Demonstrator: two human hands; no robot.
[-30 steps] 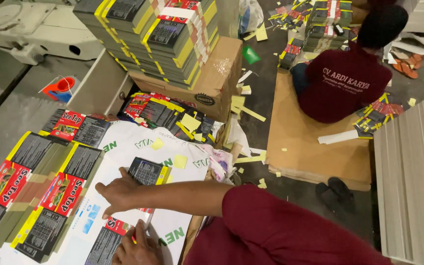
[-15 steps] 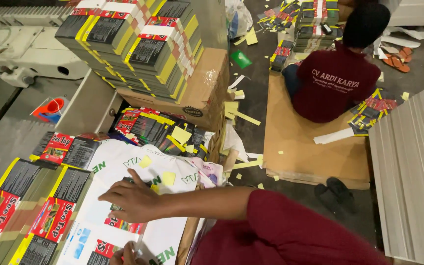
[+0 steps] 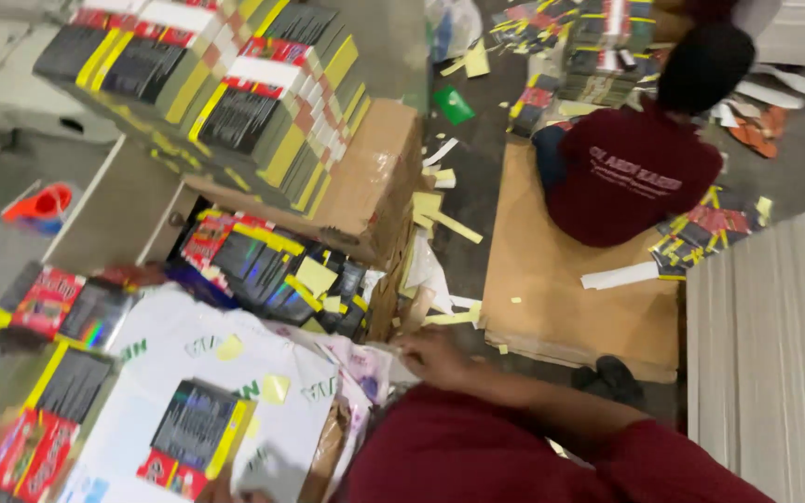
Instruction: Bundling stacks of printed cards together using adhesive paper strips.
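While the white printed sheet (image 3: 235,373) is lying spread over the worktable, its right edge is being touched by a hand (image 3: 435,359) with fingers curled loosely; which hand it is cannot be told, and nothing is being pinched. A black-and-yellow flat carton (image 3: 196,430) is resting on the sheet. Stacked cartons (image 3: 235,93) are being borne by a cardboard box (image 3: 375,186). A seated co-worker (image 3: 635,168) is being seen beyond.

Dark maroon long sleeve (image 3: 552,438) — plain cloth, creased — reaching down to the wrist.
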